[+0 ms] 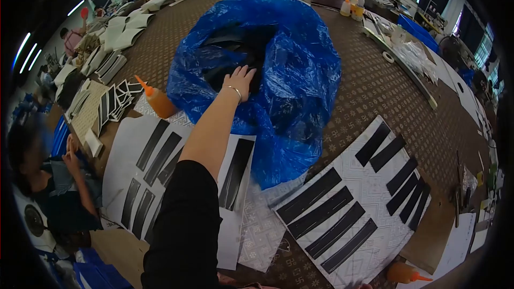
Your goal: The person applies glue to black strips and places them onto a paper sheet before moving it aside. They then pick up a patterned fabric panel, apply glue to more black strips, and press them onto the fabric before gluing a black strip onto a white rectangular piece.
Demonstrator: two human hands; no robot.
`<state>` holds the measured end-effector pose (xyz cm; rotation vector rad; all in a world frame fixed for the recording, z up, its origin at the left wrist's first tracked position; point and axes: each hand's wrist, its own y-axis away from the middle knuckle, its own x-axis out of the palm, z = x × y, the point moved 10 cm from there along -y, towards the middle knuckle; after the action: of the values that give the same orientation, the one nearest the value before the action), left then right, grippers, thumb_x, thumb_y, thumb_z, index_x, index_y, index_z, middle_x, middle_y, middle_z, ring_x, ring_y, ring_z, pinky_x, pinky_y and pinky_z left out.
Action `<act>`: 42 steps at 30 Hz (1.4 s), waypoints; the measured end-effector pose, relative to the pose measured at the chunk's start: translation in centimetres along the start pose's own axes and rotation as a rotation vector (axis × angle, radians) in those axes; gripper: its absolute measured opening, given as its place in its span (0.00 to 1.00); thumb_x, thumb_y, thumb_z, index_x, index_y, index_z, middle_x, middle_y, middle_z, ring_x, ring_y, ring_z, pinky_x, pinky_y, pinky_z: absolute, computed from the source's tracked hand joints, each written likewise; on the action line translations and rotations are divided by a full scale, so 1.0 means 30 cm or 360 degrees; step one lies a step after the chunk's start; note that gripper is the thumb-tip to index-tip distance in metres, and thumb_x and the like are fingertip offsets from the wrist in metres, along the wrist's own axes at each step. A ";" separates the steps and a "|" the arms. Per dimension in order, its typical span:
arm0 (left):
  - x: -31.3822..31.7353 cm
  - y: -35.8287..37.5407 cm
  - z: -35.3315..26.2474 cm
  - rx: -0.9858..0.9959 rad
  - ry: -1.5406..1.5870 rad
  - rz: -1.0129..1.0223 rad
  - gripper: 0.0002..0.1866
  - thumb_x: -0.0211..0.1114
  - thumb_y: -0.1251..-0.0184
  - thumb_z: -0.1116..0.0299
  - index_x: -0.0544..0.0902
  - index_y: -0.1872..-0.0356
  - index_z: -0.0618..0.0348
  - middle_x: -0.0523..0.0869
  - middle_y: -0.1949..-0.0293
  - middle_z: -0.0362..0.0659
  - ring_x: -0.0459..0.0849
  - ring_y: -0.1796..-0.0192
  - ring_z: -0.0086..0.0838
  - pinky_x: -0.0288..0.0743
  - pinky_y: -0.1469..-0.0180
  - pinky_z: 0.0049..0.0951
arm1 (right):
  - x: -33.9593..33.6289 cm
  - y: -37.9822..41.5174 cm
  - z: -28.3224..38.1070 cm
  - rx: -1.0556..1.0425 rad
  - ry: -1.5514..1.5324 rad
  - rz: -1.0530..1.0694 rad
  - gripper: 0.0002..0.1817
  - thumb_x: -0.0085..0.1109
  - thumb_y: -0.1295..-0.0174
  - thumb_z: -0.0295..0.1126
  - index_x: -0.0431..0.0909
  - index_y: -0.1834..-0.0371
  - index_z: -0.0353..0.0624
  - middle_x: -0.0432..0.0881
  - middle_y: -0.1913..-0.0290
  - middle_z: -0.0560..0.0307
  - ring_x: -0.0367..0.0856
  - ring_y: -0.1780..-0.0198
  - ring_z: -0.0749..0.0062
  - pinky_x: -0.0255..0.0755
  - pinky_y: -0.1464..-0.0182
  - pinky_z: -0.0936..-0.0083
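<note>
Left hand [238, 81], fingers spread, is laid on black pieces [235, 48] inside blue bag [300, 75]; one piece is best gripped singly.

- The fingers [243, 72] of the left hand [239, 81] reach into the open mouth of the plastic bag [300, 75], which stands on the counter [375, 85].
- Left of the fingers, just beside the bag, a glue bottle [156, 100] lies tilted on the counter.
- Further left of the fingers is a pile of small cut pieces [115, 101].
- Before the fingers, under the forearm, lies a sheet with strips [140, 166] on it.
- Right of and before the fingers, a second sheet with strips [348, 208] lies partly under the bag's edge.
- Behind the fingers, past the bag, stand two more bottles [352, 6].
- At the near right edge lies another glue bottle [405, 273].
</note>
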<state>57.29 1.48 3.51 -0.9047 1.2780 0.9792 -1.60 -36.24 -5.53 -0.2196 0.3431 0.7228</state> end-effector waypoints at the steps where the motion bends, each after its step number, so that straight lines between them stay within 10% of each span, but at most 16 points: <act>1: 0.013 -0.024 -0.014 0.0026 0.0002 0.0002 0.39 0.60 0.46 0.71 0.52 0.32 0.46 0.50 0.31 0.46 0.50 0.30 0.39 0.52 0.34 0.42 | 0.000 -0.001 -0.009 0.0002 0.0027 -0.0009 0.10 0.49 0.41 0.29 0.67 0.58 0.38 0.69 0.68 0.62 0.67 0.70 0.77 0.62 0.68 0.84; 7: 0.084 -0.147 0.026 -0.0159 -0.0312 -0.0046 0.38 0.51 0.39 0.71 0.40 0.31 0.44 0.51 0.31 0.43 0.49 0.29 0.33 0.46 0.33 0.43 | -0.022 0.020 -0.055 0.0034 0.0210 -0.0062 0.10 0.49 0.41 0.29 0.67 0.58 0.38 0.69 0.68 0.63 0.67 0.71 0.77 0.62 0.69 0.85; 12: 0.017 -0.159 0.025 -0.0123 -0.0504 -0.0288 0.31 0.55 0.41 0.73 0.57 0.35 0.53 0.72 0.45 0.42 0.67 0.39 0.32 0.53 0.37 0.43 | -0.035 0.085 -0.064 0.0098 0.0339 -0.0059 0.10 0.49 0.41 0.29 0.67 0.59 0.38 0.69 0.68 0.63 0.66 0.71 0.78 0.62 0.70 0.85; 19: -0.033 -0.108 0.037 -0.0157 -0.0320 -0.0501 0.15 0.55 0.41 0.72 0.70 0.51 0.53 0.73 0.50 0.43 0.70 0.44 0.36 0.63 0.44 0.39 | -0.136 0.343 0.008 0.0221 0.0520 -0.0299 0.09 0.49 0.42 0.29 0.67 0.59 0.38 0.68 0.69 0.63 0.66 0.72 0.78 0.61 0.70 0.85; 23: -0.205 -0.036 0.127 -0.0140 0.0353 -0.1005 0.19 0.59 0.48 0.76 0.68 0.53 0.60 0.72 0.52 0.52 0.70 0.44 0.43 0.64 0.43 0.40 | -0.107 0.305 0.142 -0.0020 0.0769 -0.0319 0.12 0.56 0.47 0.29 0.69 0.61 0.38 0.72 0.68 0.54 0.71 0.70 0.67 0.66 0.68 0.72; 25: -0.302 0.024 0.212 0.0094 0.0241 -0.1825 0.20 0.59 0.51 0.78 0.68 0.54 0.62 0.72 0.56 0.54 0.72 0.50 0.44 0.64 0.43 0.37 | -0.112 0.288 0.174 -0.0063 0.0788 -0.0402 0.11 0.57 0.50 0.28 0.69 0.65 0.39 0.71 0.71 0.54 0.71 0.73 0.66 0.66 0.71 0.72; 29: -0.495 0.052 0.390 0.0340 0.1798 -0.1787 0.15 0.55 0.47 0.79 0.68 0.57 0.61 0.71 0.63 0.45 0.73 0.58 0.32 0.64 0.47 0.29 | -0.118 0.286 0.223 -0.0242 0.0857 -0.0448 0.10 0.58 0.53 0.26 0.70 0.68 0.41 0.71 0.74 0.53 0.71 0.76 0.62 0.66 0.73 0.72; 35: -0.734 0.483 -0.032 0.0939 0.3337 -0.0519 0.09 0.48 0.37 0.75 0.69 0.56 0.57 0.66 0.73 0.37 0.66 0.72 0.21 0.68 0.60 0.25 | -0.147 0.293 0.242 -0.0272 0.0836 -0.0527 0.13 0.61 0.54 0.31 0.71 0.65 0.41 0.74 0.66 0.51 0.74 0.63 0.57 0.69 0.62 0.69; 42: -0.434 1.197 -0.598 0.0490 0.3531 0.0858 0.12 0.51 0.39 0.68 0.66 0.57 0.60 0.68 0.78 0.42 0.72 0.79 0.28 0.71 0.74 0.32 | -0.122 0.269 0.292 -0.0413 0.0900 -0.0356 0.17 0.61 0.53 0.33 0.73 0.59 0.44 0.73 0.55 0.52 0.71 0.55 0.55 0.68 0.53 0.68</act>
<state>17.03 -4.28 14.80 -1.3142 3.4487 -0.4267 -7.60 -29.83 3.29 -0.7033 0.7502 0.4714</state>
